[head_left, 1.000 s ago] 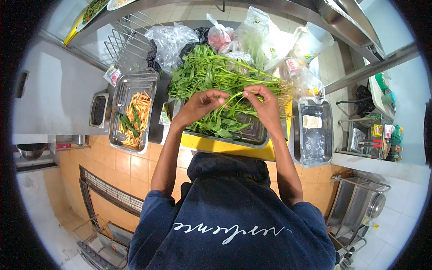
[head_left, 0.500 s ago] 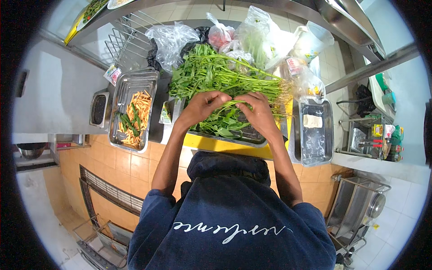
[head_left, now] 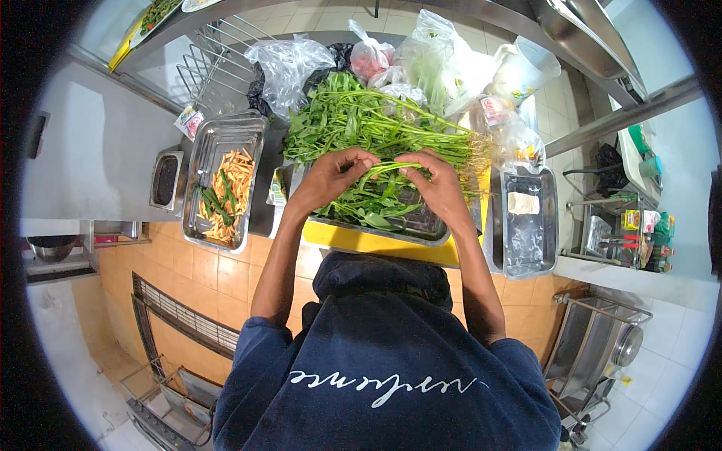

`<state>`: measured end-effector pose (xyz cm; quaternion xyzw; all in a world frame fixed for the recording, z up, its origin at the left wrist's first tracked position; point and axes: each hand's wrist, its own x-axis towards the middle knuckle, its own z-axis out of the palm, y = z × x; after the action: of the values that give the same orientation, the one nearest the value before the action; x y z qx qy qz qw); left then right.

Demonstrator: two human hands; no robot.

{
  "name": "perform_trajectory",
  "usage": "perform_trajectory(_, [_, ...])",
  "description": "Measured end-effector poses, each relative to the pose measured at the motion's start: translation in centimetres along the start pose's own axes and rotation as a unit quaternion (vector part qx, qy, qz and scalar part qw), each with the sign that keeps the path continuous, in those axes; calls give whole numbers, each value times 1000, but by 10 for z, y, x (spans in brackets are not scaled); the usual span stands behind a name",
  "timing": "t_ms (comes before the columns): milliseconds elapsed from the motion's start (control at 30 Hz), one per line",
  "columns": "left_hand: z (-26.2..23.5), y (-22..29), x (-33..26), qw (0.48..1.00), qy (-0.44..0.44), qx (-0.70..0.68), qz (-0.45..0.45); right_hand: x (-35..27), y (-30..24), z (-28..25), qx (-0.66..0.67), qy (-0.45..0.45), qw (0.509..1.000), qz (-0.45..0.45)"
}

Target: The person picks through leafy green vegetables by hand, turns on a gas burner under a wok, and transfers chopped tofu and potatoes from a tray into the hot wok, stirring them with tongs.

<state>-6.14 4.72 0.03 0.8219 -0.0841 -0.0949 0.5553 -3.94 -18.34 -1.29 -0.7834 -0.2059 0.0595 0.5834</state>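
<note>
Both hands meet over a metal tray [head_left: 432, 239] of loose green leaves and cut stems. My left hand [head_left: 331, 180] is closed in a pinch on one end of a thin bunch of water spinach stems [head_left: 387, 167]. Its other end is pinched by my right hand [head_left: 438, 184], with a short stretch showing between the fingertips. Leafy sprigs [head_left: 376, 204] lie in the tray below. Just beyond my hands, a large heap of long-stemmed water spinach [head_left: 361, 120] spreads out, its roots [head_left: 480, 150] toward the right.
Under the tray lies a yellow board [head_left: 353, 239]. To the left, a tray [head_left: 192, 173] holds orange-tan strips with green pieces; to the right, another tray [head_left: 530, 244] carries a pale block [head_left: 523, 203]. Plastic bags [head_left: 289, 71] line the back. A metal shelf edge [head_left: 481, 11] hangs overhead.
My fingertips have drawn slightly apart, so a little more of the stems shows between them. Both hands still grip the bunch above the tray.
</note>
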Motion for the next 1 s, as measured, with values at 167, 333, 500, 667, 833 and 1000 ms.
perform_trajectory(167, [7,1,-2,999,10,-30,21,2,4,3,-31,-31,999,8])
perform_trajectory(333, [6,18,-2,965,34,206,156,1,13,5,-14,8,999,-27])
perform_trajectory(500, [15,10,-3,976,57,163,131,0,12,3,11,-10,1000,5])
perform_trajectory(667, [12,-8,-3,999,28,2,35,-2,16,0,56,-31,996,58])
perform_trajectory(833, [12,-4,-4,995,8,29,100,-2,24,1,100,-58,987,108])
perform_trajectory(1000, [14,-1,-8,969,41,179,165,-2,25,2,96,-60,987,112])
